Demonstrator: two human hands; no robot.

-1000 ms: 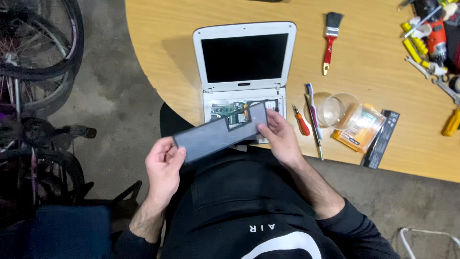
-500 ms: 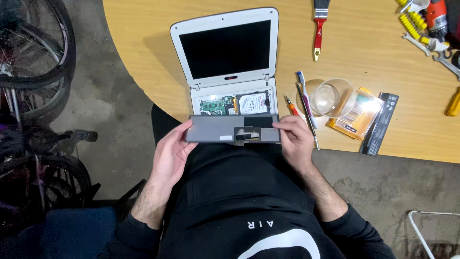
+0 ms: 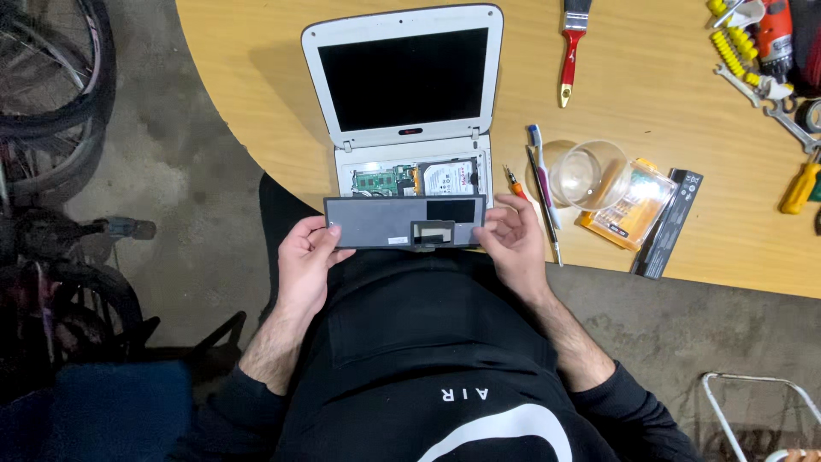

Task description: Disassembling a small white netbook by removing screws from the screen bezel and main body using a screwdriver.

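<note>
- A home workshop or garage, by its bare concrete floor [image 3: 197, 162].
- Bicycle wheels [image 3: 51, 77] stand along the left side.
- Wrenches [image 3: 753, 85], a yellow-handled screwdriver [image 3: 800, 188] and a paintbrush [image 3: 571, 47] lie toward the far right corner of the wooden table [image 3: 667, 111].
- An opened white laptop [image 3: 402, 94] sits at the near edge, its circuit board exposed.

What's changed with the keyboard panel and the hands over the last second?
The grey keyboard panel swung from tilted, left end low, to level across the front of the open laptop. The left hand rose with its end; the right hand went from gripping over the panel to holding its right end. Both kept hold. The laptop and table tools stayed put.
</note>
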